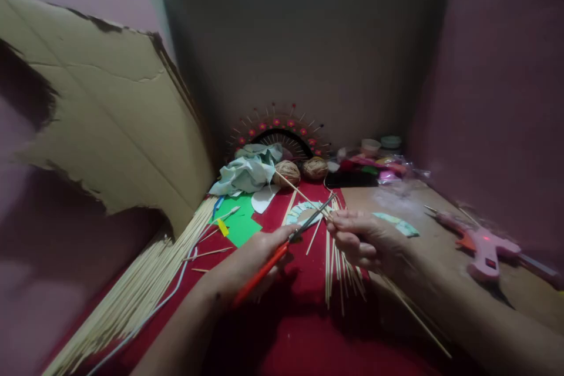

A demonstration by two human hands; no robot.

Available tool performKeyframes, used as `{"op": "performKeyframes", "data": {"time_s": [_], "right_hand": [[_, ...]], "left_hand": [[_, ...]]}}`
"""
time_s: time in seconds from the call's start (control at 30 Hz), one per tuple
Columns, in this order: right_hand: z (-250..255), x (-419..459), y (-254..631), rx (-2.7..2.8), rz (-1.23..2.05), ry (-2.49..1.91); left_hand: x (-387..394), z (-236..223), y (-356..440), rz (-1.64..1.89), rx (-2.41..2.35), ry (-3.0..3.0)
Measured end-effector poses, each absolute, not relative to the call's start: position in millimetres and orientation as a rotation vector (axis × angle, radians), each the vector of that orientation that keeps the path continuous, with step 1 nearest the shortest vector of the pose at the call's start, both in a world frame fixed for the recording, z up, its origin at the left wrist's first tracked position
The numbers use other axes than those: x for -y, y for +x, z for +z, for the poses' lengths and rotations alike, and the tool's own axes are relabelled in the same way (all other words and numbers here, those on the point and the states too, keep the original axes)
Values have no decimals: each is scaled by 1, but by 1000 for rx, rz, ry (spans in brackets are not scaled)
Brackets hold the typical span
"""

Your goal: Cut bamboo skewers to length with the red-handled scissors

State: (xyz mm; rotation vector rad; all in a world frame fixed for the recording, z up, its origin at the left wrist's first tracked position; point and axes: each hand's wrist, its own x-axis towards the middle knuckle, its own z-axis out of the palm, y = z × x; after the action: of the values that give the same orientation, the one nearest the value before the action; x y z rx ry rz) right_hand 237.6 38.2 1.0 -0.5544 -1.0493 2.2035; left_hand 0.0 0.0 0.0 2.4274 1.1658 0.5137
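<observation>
My left hand (258, 258) is closed round the orange handles of a pair of scissors (282, 249), whose dark blades point up and right toward a thin bamboo stick (296, 188). That stick runs slanting up and left from my right hand (361, 238), which pinches it just right of the blade tips. Under the right hand, several short cut sticks (335, 273) lie fanned out on the red cloth (304, 329).
A thick bundle of long bamboo sticks (145, 285) lies at left beside a torn cardboard sheet (101, 111). Green paper (240, 224), crumpled pale cloth (249, 170), two twine balls (287, 173), a fan-shaped craft piece (282, 132), small pots, and a pink glue gun (482, 249) at right.
</observation>
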Motion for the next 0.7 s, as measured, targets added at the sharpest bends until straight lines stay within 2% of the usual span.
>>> {"op": "performKeyframes", "data": {"time_s": [0.2, 0.33, 0.57, 0.63, 0.7], "right_hand": [[8, -52, 252, 802, 1991, -480], [0, -51, 243, 898, 2057, -618], [-15, -49, 234, 1036, 2084, -587], [-17, -47, 233, 1090, 2085, -580], [-18, -44, 231, 1126, 2079, -573]], "left_hand": [[-19, 0, -29, 517, -1742, 2398], [-39, -7, -45, 170, -2331, 2174], [-29, 0, -32, 137, -2411, 2218], [-20, 3, -13, 272, -2316, 2344], [-11, 5, 10, 594, -1991, 2559]]}}
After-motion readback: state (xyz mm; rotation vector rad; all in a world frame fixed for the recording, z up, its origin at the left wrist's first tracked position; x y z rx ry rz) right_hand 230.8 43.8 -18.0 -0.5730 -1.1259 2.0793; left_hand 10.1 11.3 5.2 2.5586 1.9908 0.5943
